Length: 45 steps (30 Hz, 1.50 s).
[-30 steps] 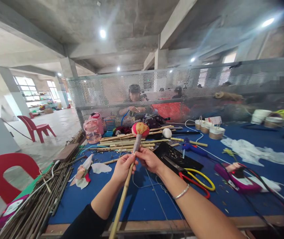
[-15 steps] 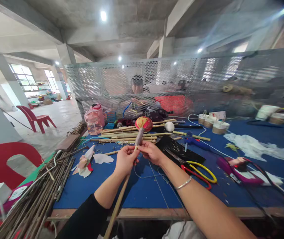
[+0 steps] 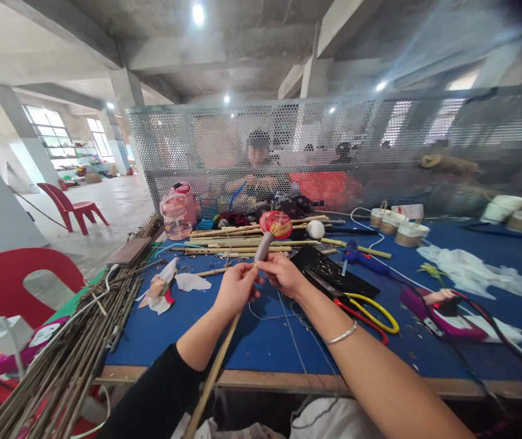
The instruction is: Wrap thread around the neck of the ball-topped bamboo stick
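Note:
A long wooden stick (image 3: 215,369) slants up from my lap. At its far end is a round red head (image 3: 275,223) with a yellow pattern, and a grey wrapped neck (image 3: 264,245) joins the two. My left hand (image 3: 237,288) is closed round the stick just below the neck. The fingers of my right hand (image 3: 286,275) pinch at the lower end of the grey wrapping, touching my left fingertips. Thin grey thread (image 3: 272,319) hangs below my right hand and runs down over the table edge to my lap.
Scissors (image 3: 371,314) and a blue glue gun (image 3: 357,257) lie right, by a black sheet (image 3: 357,279). Bamboo sticks (image 3: 224,233) and a white ball (image 3: 315,230) lie behind. Brown sticks (image 3: 78,341) line the left. A perforated metal screen (image 3: 169,140) stands behind, a person beyond it.
The round head has turned on its stick: its red face with the yellow pattern now shows, where a more orange-yellow side showed before. My hands keep their hold; the view shifted slightly.

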Motion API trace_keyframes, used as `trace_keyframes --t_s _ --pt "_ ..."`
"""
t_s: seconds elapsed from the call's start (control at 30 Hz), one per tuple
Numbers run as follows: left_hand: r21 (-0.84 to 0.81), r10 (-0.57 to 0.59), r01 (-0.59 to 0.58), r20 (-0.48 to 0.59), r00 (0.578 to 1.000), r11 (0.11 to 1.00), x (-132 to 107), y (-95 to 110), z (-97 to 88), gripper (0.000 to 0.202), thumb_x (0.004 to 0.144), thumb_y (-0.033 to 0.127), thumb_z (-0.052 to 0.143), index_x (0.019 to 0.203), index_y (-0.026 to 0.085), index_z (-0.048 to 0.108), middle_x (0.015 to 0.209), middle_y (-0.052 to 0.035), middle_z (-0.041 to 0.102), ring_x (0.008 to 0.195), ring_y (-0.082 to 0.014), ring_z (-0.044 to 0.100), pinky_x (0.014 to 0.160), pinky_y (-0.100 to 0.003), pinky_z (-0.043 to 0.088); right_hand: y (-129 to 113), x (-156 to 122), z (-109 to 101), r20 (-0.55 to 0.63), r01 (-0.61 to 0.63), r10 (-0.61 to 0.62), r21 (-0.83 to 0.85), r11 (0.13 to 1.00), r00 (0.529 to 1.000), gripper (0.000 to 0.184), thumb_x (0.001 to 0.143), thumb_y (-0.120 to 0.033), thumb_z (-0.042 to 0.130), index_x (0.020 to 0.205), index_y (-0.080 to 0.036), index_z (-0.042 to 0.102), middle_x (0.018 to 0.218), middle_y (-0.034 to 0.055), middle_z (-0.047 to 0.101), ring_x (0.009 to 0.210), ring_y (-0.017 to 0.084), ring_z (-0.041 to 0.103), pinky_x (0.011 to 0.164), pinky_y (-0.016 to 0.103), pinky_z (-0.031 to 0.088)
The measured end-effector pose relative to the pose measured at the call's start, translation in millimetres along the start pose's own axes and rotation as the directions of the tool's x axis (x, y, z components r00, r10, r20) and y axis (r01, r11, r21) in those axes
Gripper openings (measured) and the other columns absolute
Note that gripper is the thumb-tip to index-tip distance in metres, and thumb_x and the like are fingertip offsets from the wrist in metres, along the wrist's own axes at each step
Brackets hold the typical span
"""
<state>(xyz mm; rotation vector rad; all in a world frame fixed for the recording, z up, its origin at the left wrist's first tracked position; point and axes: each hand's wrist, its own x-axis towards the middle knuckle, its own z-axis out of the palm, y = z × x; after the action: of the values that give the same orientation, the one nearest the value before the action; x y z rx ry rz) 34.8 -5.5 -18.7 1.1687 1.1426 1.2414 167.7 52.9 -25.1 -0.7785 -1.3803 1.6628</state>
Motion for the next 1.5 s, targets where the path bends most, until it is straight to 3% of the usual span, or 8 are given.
trace_keyframes --t_s 0.17,0.53,0.73,0.87,0.97,1.1,1.33,1.5 --pt "0.076 0.068 -0.059 -0.116 0.991 0.995 -1.7 -1.3 1.4 0.025 0.070 0.028 0.070 0.086 0.013 0.058 0.055 0.0039 0.059 0.034 -0.0055 0.046 0.032 -0.016 0.032 0.9 2.5 4.8 0.004 0.039 -0.039 -0.059 0.997 0.999 0.033 0.065 -0.041 0.073 0.078 -0.015 0.057 0.044 -0.0096 0.040 0.034 0.003 0.020 0.035 0.022 0.009" --pt "-0.159 0.105 -0.103 0.000 0.995 0.982 5.6 -3.5 -6.7 0.042 0.067 0.047 0.070 0.086 0.012 0.058 0.067 -0.0010 0.064 0.038 -0.0040 0.048 0.033 -0.016 0.033 -4.3 0.9 0.5 -0.049 0.048 -0.049 -0.026 0.998 0.998 0.035 0.061 -0.042 0.076 0.067 -0.018 0.052 0.038 -0.0119 0.029 0.033 0.003 0.017 0.035 0.022 0.006" --pt "-0.156 0.105 -0.091 0.088 0.991 0.984 1.1 0.7 -5.9 0.042 0.069 0.049 0.068 0.084 0.012 0.056 0.068 -0.0029 0.066 0.038 -0.0054 0.051 0.035 -0.016 0.037 -6.8 0.0 -1.4 0.064 0.041 -0.045 0.058 0.997 0.997 0.036 0.064 -0.039 0.075 0.085 -0.017 0.056 0.042 -0.0119 0.036 0.033 0.003 0.013 0.033 0.021 0.004" --pt "-0.103 0.013 0.005 0.177 0.984 0.995 0.3 -0.4 -4.9 0.040 0.076 0.050 0.059 0.089 0.013 0.056 0.069 -0.0051 0.067 0.040 -0.0083 0.054 0.036 -0.019 0.040 -4.0 -0.2 0.0 0.055 0.042 -0.045 0.055 0.998 0.997 0.034 0.064 -0.040 0.075 0.076 -0.015 0.055 0.049 -0.0071 0.047 0.034 0.003 0.022 0.035 0.022 0.009" --pt "0.001 -0.043 0.043 0.089 0.995 0.999 -0.3 -4.3 -2.1 0.036 0.079 0.045 0.057 0.096 0.013 0.055 0.071 -0.0036 0.066 0.040 -0.0083 0.054 0.036 -0.018 0.039 -1.1 0.7 4.9 -0.001 0.071 -0.071 -0.006 0.997 0.998 0.034 0.062 -0.038 0.076 0.073 -0.015 0.054 0.053 -0.0049 0.052 0.036 0.003 0.029 0.036 0.022 0.014" --pt "0.157 0.093 -0.076 -0.098 0.991 0.985 0.0 -9.5 0.1 0.033 0.073 0.032 0.066 0.101 0.016 0.055 0.060 0.0046 0.059 0.036 -0.0057 0.047 0.033 -0.016 0.033 -1.6 1.3 9.3 -0.033 0.045 -0.047 -0.070 0.997 0.998 0.034 0.064 -0.041 0.074 0.075 -0.015 0.056 0.045 -0.0088 0.041 0.036 0.004 0.025 0.038 0.022 0.015" --pt "-0.071 0.053 -0.060 -0.099 0.994 0.996 6.6 -5.4 -7.0 0.031 0.071 0.037 0.067 0.089 0.015 0.053 0.069 0.0003 0.064 0.034 -0.0035 0.042 0.030 -0.016 0.029 -8.0 -2.4 0.8 -0.010 0.020 -0.021 -0.131 0.991 1.000 0.032 0.064 -0.042 0.073 0.070 -0.016 0.057 0.044 -0.0097 0.036 0.036 0.003 0.021 0.036 0.021 0.009" --pt "-0.101 0.030 -0.035 -0.054 0.998 0.994 5.8 -3.2 -6.7 0.033 0.070 0.037 0.067 0.091 0.014 0.053 0.068 0.0004 0.064 0.034 -0.0038 0.042 0.029 -0.016 0.028 -8.6 -5.1 1.3 0.054 -0.049 0.046 0.046 0.998 0.997 0.035 0.062 -0.040 0.075 0.083 -0.014 0.064 0.043 -0.0119 0.027 0.037 0.002 0.013 0.037 0.020 0.005"
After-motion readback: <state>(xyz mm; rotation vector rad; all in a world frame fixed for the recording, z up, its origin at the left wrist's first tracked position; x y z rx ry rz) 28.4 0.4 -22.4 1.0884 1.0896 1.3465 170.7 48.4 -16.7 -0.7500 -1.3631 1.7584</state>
